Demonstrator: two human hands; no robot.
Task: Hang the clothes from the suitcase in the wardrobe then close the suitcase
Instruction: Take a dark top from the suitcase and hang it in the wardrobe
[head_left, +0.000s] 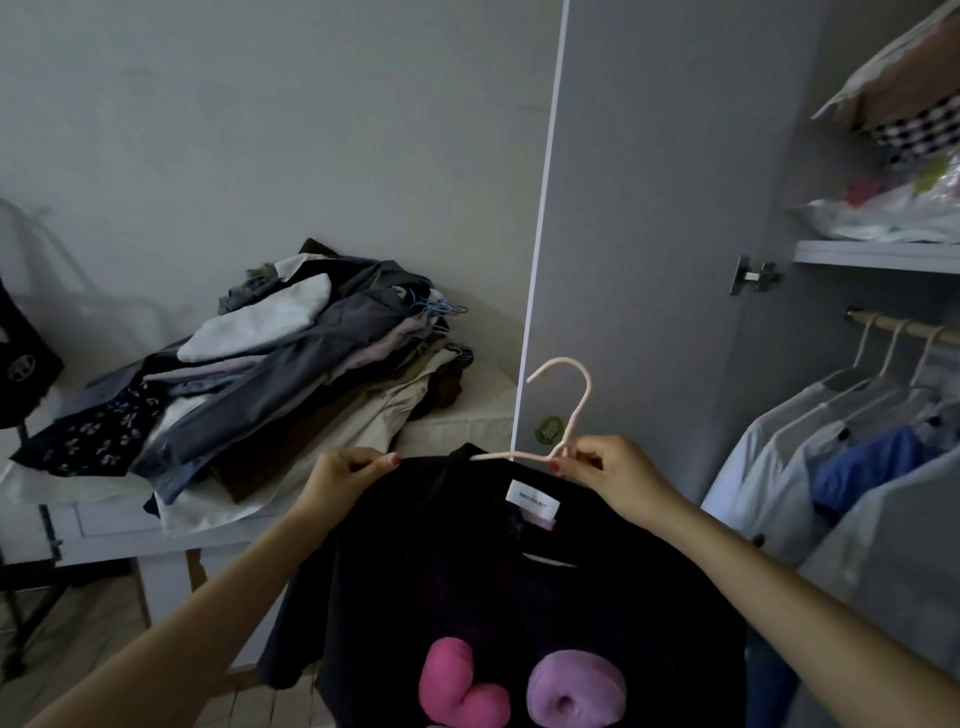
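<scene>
A pale wall (260, 104) backs a table (467, 421) heaped with a clothes pile (291, 364); the open wardrobe (649, 208) stands to my right, its rail (893, 328) carrying hung shirts (810, 447). I hold a black top (467, 571) up in front of the wardrobe door. My left hand (343, 478) pinches its shoulder with curled fingers. My right hand (613, 475) pinches the pink hanger (563, 410) at its neck, hook upright, one arm inside the collar.
</scene>
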